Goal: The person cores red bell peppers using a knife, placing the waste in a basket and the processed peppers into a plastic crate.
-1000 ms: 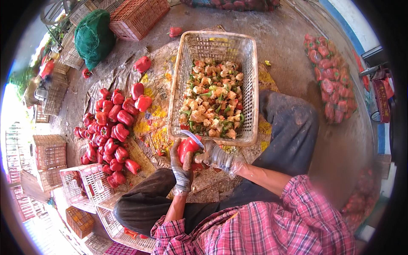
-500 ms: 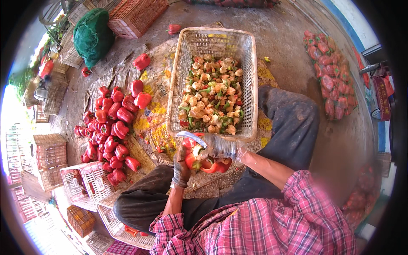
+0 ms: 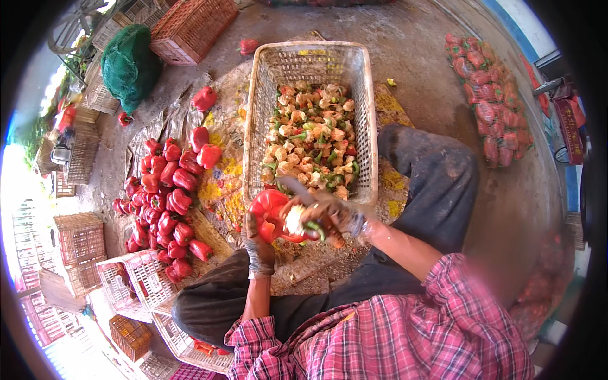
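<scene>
A red bell pepper (image 3: 268, 208), cut open, is in my left hand (image 3: 258, 248), whose gloved fingers are closed around its side. My right hand (image 3: 340, 217), also gloved, is closed on a knife (image 3: 295, 188) with its blade angled up and left over the pepper. Between the two hands is a pale seed core (image 3: 294, 221) with a green stem, at the pepper's cut side. Motion blur hides whether my right fingers also grip this core. Just beyond my hands stands a pale plastic crate (image 3: 249, 136) holding many pepper cores (image 3: 310, 130).
Left of the crate lies a heap of red peppers (image 3: 166, 170) on flattened sheeting. Farther back are a green net bag (image 3: 130, 66) and a reddish crate (image 3: 190, 31). A mesh sack of peppers (image 3: 487, 111) lies at right. White crates (image 3: 149, 278) stand beside my left knee.
My right hand has moved slightly with the knife, and the blade now points more steeply. The seed core now shows outside the pepper's cut side. My left hand has tilted the pepper up.
</scene>
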### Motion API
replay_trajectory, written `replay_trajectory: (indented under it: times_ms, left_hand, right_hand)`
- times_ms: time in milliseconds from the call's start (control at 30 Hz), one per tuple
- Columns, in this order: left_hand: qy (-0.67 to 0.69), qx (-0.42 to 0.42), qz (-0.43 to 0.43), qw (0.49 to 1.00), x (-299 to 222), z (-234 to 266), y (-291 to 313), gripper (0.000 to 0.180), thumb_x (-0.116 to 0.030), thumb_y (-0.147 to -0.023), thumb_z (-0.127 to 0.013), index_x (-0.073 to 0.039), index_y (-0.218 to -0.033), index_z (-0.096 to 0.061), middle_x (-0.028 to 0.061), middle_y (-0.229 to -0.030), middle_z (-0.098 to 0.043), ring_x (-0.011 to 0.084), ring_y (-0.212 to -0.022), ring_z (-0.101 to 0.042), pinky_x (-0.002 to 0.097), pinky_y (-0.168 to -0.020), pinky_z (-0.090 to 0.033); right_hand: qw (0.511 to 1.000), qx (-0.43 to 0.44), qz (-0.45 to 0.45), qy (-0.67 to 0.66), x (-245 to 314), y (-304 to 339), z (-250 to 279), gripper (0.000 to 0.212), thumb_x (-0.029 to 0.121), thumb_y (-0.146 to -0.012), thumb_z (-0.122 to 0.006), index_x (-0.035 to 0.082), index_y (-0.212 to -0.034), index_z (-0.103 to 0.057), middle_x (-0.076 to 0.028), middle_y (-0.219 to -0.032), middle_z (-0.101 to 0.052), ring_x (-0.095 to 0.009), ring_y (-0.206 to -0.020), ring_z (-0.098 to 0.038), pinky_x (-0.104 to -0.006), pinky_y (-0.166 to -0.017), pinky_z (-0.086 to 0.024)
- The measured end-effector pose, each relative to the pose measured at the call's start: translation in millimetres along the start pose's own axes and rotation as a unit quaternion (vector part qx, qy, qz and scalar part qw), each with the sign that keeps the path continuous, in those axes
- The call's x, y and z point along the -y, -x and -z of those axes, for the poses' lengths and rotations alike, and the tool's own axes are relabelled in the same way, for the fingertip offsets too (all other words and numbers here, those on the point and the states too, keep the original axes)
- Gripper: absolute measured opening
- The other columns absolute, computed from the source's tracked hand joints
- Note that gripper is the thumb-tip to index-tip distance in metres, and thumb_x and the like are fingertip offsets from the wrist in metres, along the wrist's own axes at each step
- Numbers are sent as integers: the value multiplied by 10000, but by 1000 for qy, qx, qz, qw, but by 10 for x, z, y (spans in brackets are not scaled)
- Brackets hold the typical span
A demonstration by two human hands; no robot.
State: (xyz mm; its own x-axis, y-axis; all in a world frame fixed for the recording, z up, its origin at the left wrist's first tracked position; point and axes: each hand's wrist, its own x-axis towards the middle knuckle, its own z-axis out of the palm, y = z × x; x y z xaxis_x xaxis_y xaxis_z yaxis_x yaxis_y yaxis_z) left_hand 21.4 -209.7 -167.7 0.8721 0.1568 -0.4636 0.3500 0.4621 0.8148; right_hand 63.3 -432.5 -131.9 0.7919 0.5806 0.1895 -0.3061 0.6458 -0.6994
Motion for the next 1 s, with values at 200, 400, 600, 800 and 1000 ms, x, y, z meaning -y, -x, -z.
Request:
replay_trajectory:
  times_ms: [200,400,600,800,1000]
  left_hand:
    - [-354,94,-227,902,-203,247,206,386,-319,-981,-488,-49,-1257,-475,79,-1153,-579,197,-1075,-550,367,-956,-450]
    - [-564,-229,-400,685,-1562,1117,910,535,-283,-955,-524,-32,-1396,-354,116,-1355,-459,223,-1234,-452,403,-1059,-362]
    - [-643,-420,-362,529,-2619,2268,2133,445,-226,-918,-606,-15,-1297,-505,163,-1245,-537,281,-1133,-531,414,-970,-437]
    - [-640,-430,-38,636,-1412,3481,2573,386,-188,-717,-762,-41,-1046,-622,153,-980,-615,310,-994,-577,403,-929,-447]
    - [-433,-350,-84,826,-967,3458,573,316,-201,-866,-675,17,-1090,-632,150,-1010,-680,194,-911,-624,307,-833,-484]
  right_hand:
    - [825,-377,-247,340,476,-183,389,575,345,-869,-639,18,-1310,-472,-31,-682,-570,-89,-457,-521,-217,-373,-490]
    - [820,-402,-248,324,129,39,534,409,242,-891,-643,20,-1184,-463,-4,-671,-517,-105,-460,-474,-261,-387,-435]
    - [813,-384,-270,345,-229,-4,481,245,163,-917,-612,33,-1118,-559,24,-711,-508,-96,-489,-493,-239,-438,-405]
    - [844,-398,-272,234,-177,-13,330,469,212,-903,-626,39,-1303,-452,-55,-911,-633,-120,-512,-552,-204,-378,-413]
    - [760,-458,-323,331,-167,-50,369,439,255,-886,-634,61,-1256,-498,-63,-953,-658,-85,-506,-529,-206,-357,-388]
